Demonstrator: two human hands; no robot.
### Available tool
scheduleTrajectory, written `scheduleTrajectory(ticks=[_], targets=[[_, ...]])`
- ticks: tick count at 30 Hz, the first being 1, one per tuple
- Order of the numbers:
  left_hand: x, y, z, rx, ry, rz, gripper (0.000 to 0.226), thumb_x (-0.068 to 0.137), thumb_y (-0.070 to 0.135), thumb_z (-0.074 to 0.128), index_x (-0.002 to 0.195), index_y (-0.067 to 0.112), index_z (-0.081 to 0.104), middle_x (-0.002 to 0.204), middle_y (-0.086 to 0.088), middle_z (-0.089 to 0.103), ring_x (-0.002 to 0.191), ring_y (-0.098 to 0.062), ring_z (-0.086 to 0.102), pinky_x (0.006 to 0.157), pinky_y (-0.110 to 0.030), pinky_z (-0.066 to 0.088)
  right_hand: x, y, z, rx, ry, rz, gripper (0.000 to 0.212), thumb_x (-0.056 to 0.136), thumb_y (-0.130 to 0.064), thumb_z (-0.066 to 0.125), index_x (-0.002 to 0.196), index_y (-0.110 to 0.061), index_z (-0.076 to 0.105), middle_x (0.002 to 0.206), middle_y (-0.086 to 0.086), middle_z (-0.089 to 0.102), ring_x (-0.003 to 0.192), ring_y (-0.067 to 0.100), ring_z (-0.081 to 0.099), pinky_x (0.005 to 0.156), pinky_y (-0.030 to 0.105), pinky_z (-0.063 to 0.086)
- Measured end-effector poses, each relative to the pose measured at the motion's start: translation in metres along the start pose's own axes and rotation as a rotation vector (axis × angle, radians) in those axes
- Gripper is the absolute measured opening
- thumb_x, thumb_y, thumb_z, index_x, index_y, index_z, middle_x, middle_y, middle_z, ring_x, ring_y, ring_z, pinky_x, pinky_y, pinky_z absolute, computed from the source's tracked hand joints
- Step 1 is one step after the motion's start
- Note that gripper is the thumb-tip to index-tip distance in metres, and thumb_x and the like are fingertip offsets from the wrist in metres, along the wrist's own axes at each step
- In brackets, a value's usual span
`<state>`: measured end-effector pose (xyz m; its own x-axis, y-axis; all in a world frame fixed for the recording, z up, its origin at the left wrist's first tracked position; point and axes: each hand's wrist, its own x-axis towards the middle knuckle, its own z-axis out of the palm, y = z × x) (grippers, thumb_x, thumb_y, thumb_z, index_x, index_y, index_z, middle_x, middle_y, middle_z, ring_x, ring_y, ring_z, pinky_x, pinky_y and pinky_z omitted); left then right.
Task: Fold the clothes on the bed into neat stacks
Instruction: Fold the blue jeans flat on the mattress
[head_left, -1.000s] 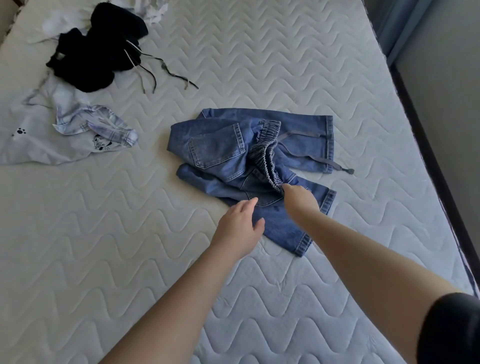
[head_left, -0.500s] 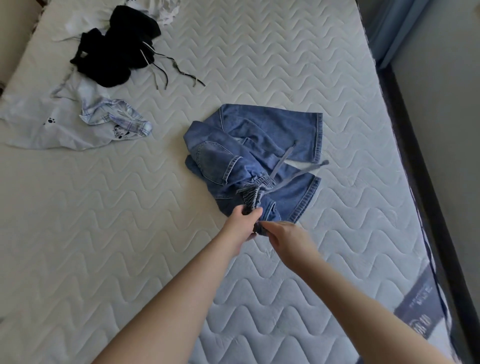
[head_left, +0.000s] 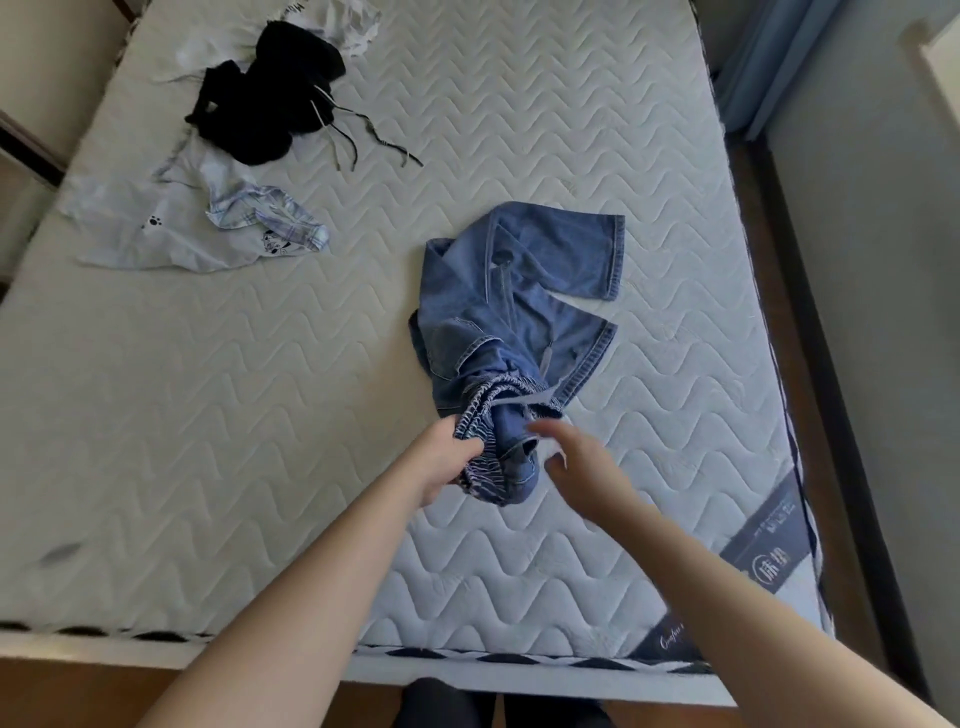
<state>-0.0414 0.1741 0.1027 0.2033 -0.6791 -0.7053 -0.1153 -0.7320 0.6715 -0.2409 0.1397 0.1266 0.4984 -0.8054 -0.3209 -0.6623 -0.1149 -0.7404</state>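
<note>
Jeans (head_left: 524, 312) on mattress (head_left: 260, 389), waistband bunched in gripping left hand (head_left: 441, 460), blurred right hand (head_left: 576, 462) open just beside.

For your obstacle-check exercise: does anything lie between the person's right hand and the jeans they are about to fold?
Nothing visible does. The right hand hovers with fingers spread right beside the bunched waistband of the jeans, which the left hand already grips. The black garment and the white clothes lie far off across the mattress.
</note>
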Motion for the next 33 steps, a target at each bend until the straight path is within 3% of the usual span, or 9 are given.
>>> scheduleTrajectory(ticks=[3,7,13,17,19,20,24,29,33], targets=[[-0.038,0.023,-0.016,0.033,-0.095,0.055,0.015,0.078,0.005,0.057,0.084,0.014,0.067,0.081,-0.008,0.072,0.077,-0.025,0.068,0.081,-0.045,0.056,0.003,-0.004,-0.016,-0.058,0.172,-0.074,0.058,0.083,0.01,0.052,0.139,-0.008,0.05,0.14,0.011,0.05,0.128,0.029,0.047,0.107,0.026,0.03],[-0.086,0.055,-0.032,0.129,-0.157,0.054,0.013,0.069,0.008,0.057,0.067,0.018,0.065,0.063,-0.006,0.065,0.06,-0.025,0.064,0.059,-0.036,0.054,0.01,-0.014,-0.034,-0.182,0.067,-0.1,0.071,0.085,-0.01,0.065,0.149,-0.016,0.036,0.145,0.009,0.045,0.13,0.031,0.044,0.107,0.042,0.036],[-0.125,0.089,-0.041,0.329,-0.069,0.191,0.028,0.076,0.005,0.053,0.06,0.025,0.063,0.049,0.01,0.057,0.046,-0.007,0.053,0.049,-0.019,0.042,0.005,-0.04,-0.059,-0.181,-0.042,-0.172,0.06,0.08,-0.019,0.072,0.136,-0.022,0.051,0.119,0.004,0.066,0.108,0.026,0.062,0.083,0.032,0.048],[-0.142,0.103,-0.05,0.309,0.007,0.202,0.019,0.068,0.004,0.049,0.057,0.02,0.049,0.049,0.007,0.044,0.048,-0.014,0.04,0.05,-0.021,0.031,-0.014,-0.048,-0.071,-0.253,0.174,-0.299,0.041,0.087,-0.026,0.07,0.126,-0.016,0.061,0.113,0.006,0.067,0.099,0.029,0.064,0.078,0.034,0.049],[-0.153,0.11,-0.053,0.214,0.018,0.197,0.011,0.056,0.007,0.046,0.064,0.015,0.05,0.059,-0.001,0.043,0.058,-0.017,0.038,0.055,-0.025,0.031,-0.025,-0.052,-0.076,-0.241,0.332,-0.354,0.032,0.087,-0.021,0.072,0.117,-0.011,0.068,0.106,0.008,0.069,0.09,0.031,0.066,0.074,0.034,0.049],[-0.156,0.113,-0.055,0.164,0.017,0.192,0.019,0.053,0.007,0.045,0.07,0.009,0.054,0.064,-0.005,0.045,0.062,-0.019,0.04,0.058,-0.027,0.033,-0.031,-0.054,-0.079,-0.238,0.389,-0.365,0.026,0.088,-0.019,0.072,0.112,-0.01,0.07,0.101,0.009,0.07,0.086,0.032,0.067,0.072,0.036,0.051],[-0.162,0.123,-0.061,0.076,0.065,0.181,0.026,0.068,-0.005,0.042,0.08,0.009,0.061,0.065,-0.007,0.054,0.064,-0.023,0.049,0.056,-0.026,0.041,-0.052,-0.064,-0.086,-0.311,0.492,-0.449,0.009,0.086,-0.016,0.074,0.093,-0.011,0.074,0.084,0.005,0.071,0.071,0.031,0.067,0.059,0.036,0.054],[-0.165,0.135,-0.065,0.071,0.11,0.206,0.025,0.072,-0.008,0.041,0.069,0.012,0.055,0.065,-0.007,0.053,0.066,-0.024,0.049,0.06,-0.029,0.04,-0.072,-0.077,-0.083,-0.35,0.285,-0.617,0.013,0.086,-0.03,0.074,0.089,-0.017,0.076,0.072,-0.002,0.068,0.065,0.017,0.064,0.057,0.019,0.041],[-0.168,0.143,-0.069,0.114,0.133,0.247,0.024,0.07,-0.006,0.043,0.075,0.01,0.06,0.071,-0.005,0.058,0.074,-0.026,0.049,0.068,-0.032,0.04,-0.065,-0.079,-0.083,-0.281,0.182,-0.596,0.013,0.092,-0.022,0.066,0.088,-0.014,0.075,0.076,0.002,0.07,0.069,0.024,0.065,0.06,0.03,0.049]])
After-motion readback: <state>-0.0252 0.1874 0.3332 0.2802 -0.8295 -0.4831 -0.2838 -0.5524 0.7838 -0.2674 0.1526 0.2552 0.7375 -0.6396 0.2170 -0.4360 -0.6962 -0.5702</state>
